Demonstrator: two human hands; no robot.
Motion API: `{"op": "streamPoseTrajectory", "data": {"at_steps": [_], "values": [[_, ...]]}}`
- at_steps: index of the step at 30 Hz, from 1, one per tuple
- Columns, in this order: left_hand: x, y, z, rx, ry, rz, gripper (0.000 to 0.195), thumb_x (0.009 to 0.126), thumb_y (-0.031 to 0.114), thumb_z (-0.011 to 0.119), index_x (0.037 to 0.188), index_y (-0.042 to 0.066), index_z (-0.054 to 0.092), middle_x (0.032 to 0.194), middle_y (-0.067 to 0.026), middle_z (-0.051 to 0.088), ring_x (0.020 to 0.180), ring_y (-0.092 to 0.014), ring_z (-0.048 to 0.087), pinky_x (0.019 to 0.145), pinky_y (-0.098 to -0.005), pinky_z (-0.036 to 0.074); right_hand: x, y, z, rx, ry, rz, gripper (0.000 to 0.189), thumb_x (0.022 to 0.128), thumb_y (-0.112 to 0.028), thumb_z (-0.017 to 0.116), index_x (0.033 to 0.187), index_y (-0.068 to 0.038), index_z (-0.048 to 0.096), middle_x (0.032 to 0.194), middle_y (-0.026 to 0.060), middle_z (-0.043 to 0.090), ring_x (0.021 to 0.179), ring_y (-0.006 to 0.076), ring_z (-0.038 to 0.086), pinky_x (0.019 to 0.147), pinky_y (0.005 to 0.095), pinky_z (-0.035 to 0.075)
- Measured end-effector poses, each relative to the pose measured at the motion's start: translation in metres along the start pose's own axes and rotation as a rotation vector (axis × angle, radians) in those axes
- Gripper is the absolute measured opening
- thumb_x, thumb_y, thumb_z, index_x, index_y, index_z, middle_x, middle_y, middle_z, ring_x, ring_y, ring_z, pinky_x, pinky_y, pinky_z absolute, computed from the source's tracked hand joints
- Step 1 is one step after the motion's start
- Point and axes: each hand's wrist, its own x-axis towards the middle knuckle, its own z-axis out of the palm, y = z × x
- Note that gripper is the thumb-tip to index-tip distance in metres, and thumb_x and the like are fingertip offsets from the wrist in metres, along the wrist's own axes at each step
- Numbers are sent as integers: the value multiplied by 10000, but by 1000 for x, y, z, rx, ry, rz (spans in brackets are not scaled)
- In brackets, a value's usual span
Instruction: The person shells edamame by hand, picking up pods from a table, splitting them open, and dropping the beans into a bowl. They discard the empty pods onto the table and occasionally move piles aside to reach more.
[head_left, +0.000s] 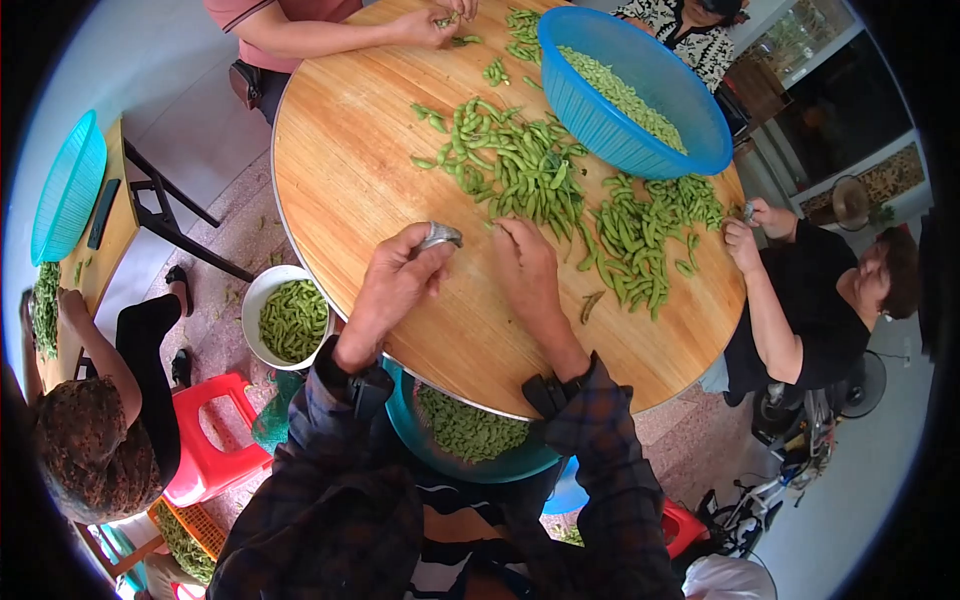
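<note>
My left hand is over the near part of the round wooden table, fingers curled. A grey covering sits at its thumb and forefinger; which digit it wraps is unclear, and the palm is hidden. Slightly blurred, my right hand has its fingertips pinched at the near edge of a heap of green soybean pods. A small green pod tip pokes out at those fingertips. Below the table edge, between my forearms, a teal basin holds shelled green beans.
A blue plastic basket with shelled beans stands on the table's far right. More pods lie before a co-worker. Others work at the far side and at a left side table. A white bucket of pods and a red stool stand left.
</note>
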Motion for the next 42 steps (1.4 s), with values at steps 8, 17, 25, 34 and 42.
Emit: {"op": "streamPoseTrajectory", "data": {"at_steps": [8,17,25,34,42], "values": [[4,-7,10,-71,-27,3,165,1042,142,607,1112,-6,630,784,-20,624,647,-85,572,607,-222,467,-5,-30,-14,671,-213,454,276,1068,-206,579,1236,0,649,918,26,668,751,52,570,606,204,464],[-1,2,12,-117,-66,-4,129,1050,111,587,1076,-9,626,817,-36,630,678,-110,589,636,-237,487,-5,-44,-18,529,-224,302,254,1048,-141,595,1252,2,640,938,47,679,830,99,633,677,267,526],[-3,4,11,-105,-53,6,111,1048,103,585,1047,3,632,800,-30,624,675,-102,582,644,-230,477,-2,-42,-16,152,-118,-144,288,899,10,701,1183,11,660,979,160,661,847,319,679,711,369,550],[-6,7,10,-119,-42,-37,108,1049,111,577,1027,24,636,779,-18,608,652,-95,561,620,-231,468,-3,-39,-12,138,-110,-203,288,900,18,691,1186,15,656,968,161,654,859,339,673,716,390,550],[-9,7,14,-149,-19,25,105,1049,125,588,1054,29,628,773,-13,601,637,-90,545,602,-232,456,-11,-41,-7,286,-130,-35,224,991,-37,620,1206,19,645,1007,154,668,826,287,678,696,348,548]]}}
